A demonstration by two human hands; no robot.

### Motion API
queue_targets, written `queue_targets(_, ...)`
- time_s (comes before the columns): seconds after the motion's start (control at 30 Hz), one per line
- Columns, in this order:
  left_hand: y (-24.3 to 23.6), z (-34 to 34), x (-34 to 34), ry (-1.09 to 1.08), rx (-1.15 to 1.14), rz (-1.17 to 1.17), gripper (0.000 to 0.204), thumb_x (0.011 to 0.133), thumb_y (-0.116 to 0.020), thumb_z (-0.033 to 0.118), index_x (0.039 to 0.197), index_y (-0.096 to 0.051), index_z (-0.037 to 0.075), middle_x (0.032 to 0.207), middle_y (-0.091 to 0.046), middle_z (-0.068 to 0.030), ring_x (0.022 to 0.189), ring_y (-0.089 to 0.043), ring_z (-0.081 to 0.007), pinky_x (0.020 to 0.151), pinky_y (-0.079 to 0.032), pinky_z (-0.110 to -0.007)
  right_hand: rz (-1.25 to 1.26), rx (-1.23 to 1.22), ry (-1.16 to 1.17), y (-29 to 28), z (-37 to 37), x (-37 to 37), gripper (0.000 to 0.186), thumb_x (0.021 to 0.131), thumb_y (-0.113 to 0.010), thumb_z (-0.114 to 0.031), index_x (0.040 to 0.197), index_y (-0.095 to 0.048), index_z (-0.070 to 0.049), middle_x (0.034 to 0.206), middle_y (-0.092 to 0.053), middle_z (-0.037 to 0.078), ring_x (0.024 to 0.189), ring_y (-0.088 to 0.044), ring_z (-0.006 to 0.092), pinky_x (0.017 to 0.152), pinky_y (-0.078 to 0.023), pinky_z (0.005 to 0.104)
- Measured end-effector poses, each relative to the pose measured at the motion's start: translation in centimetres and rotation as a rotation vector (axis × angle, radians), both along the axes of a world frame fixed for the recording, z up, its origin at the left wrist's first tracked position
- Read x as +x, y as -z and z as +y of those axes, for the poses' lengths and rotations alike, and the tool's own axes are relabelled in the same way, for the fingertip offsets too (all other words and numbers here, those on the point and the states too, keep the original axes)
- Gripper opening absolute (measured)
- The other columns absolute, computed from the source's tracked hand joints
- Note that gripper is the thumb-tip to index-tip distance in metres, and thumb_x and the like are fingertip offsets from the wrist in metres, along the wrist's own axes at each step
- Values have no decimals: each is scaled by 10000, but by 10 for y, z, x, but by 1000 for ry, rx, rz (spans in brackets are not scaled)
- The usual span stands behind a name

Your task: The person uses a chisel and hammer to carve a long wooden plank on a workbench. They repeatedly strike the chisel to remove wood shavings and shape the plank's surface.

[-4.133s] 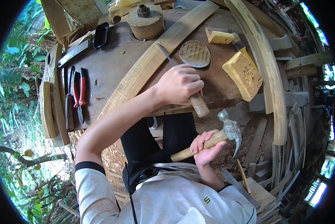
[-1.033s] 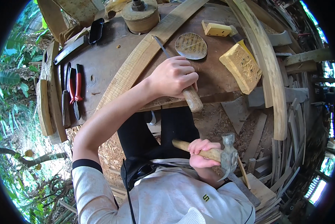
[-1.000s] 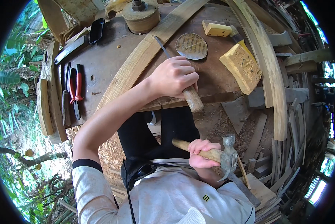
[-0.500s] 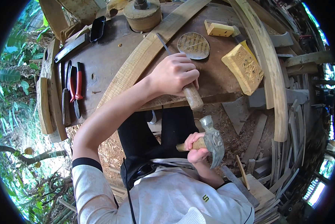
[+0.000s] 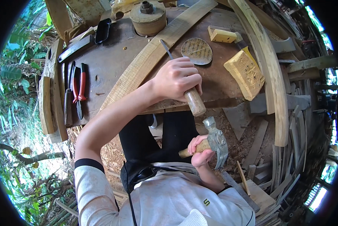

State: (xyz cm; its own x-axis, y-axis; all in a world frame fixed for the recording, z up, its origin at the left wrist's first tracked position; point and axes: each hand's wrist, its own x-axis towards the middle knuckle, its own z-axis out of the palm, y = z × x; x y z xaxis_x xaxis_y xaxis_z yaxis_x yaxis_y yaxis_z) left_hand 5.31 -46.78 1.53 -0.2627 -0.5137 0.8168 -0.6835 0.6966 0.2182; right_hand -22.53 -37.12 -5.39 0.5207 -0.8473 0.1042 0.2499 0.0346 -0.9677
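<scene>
My left hand [image 5: 179, 78] is wrapped round the wooden handle of a chisel [image 5: 195, 103]. Its thin metal blade points away from me, and the tip lies at a long curved wooden plank [image 5: 133, 75] on the workbench. Below and to the right, my right hand [image 5: 199, 151] grips the short wooden handle of a claw hammer [image 5: 217, 143]. The hammer's striking face is close to the butt of the chisel handle, with a small gap between them. Beyond my left hand lies a flat round disc [image 5: 196, 51] with a line across it.
On the bench [image 5: 101, 64] are red-handled pliers [image 5: 79, 86], a dark-handled tool [image 5: 68, 101], a black tray [image 5: 103, 31], a round wooden block [image 5: 148, 20] and a yellowish wood block [image 5: 245, 74]. A long curved beam [image 5: 276, 86] crosses its right side. Wood offcuts [image 5: 257, 145] and shavings cover the ground.
The bench and its things sit slightly lower in the picture, and the left hand with the chisel appears a little lower too. Both hands keep their grips; the hammer has hardly moved.
</scene>
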Motion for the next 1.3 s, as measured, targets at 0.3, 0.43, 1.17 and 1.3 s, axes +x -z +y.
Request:
queue_targets(0.3,-4,-2,9,-61,-9,61,255,678,-810,108,675,-555,106,630,-534,-37,594,-575,-247,596,-461,-365,1,3,-17,-2,2,-1,760,1005,-413,-787,992,-441,-28,647,-430,50,449,-404,121,407,-367,263)
queue_targets(0.43,-4,1,9,-65,71,71,215,640,-824,253,686,-637,158,659,-622,-10,652,-655,-249,636,-520,-381,0,12,-1,-6,2,-3,765,996,-423,-797,997,-445,-32,646,-429,49,448,-397,122,411,-367,262)
queue_targets(1.17,-12,0,8,-27,117,137,246,617,-832,243,646,-607,149,621,-610,-13,589,-645,-248,577,-509,-372,-334,-529,51,-45,-29,19,579,1012,-400,-647,954,-471,-76,626,-493,39,449,-479,168,419,-419,304)
queue_targets(1.3,-10,4,11,-42,130,111,251,623,-832,279,654,-616,156,638,-628,-19,615,-665,-263,595,-531,-391,141,-387,-46,-34,-34,11,442,978,-441,-487,850,-499,-68,648,-509,50,524,-500,186,479,-393,322)
